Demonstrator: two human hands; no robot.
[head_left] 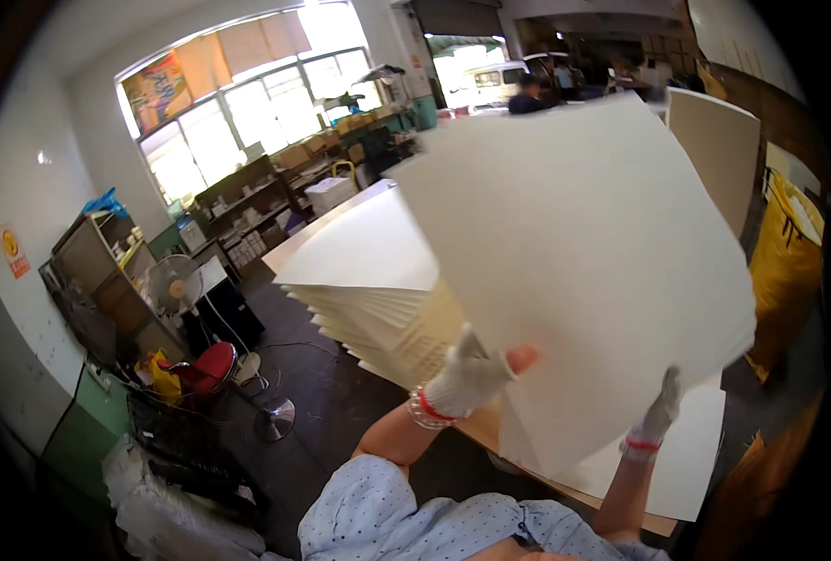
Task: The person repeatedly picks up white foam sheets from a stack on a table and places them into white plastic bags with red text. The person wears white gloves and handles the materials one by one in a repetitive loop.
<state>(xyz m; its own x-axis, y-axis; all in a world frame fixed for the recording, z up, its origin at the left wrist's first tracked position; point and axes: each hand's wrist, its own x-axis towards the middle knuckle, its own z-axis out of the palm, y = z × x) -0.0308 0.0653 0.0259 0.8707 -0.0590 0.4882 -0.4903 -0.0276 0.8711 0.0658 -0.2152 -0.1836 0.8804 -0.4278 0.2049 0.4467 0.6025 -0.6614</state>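
A large off-white paper sheet [584, 262] is raised and tilted in front of me, its lower right corner showing layers, so several sheets may lie together. My left hand [469, 383], in a white knit glove with a bare thumb tip, is closed on its lower left edge; its other fingers are mostly hidden. At the lower right edge my right hand [660, 411], also gloved, grips the sheet with the thumb on the near face and the fingers behind. Left of the raised sheet lies a fanned stack of paper [359, 248] on a table. More white paper [691, 458] lies beneath my right hand.
A red stool [214, 366] and a fan [174, 288] stand on the floor at left. Shelves with boxes [294, 157] line the window wall. A yellow sack [785, 271] and an upright pale board [715, 150] are at right. A person [526, 96] is far back.
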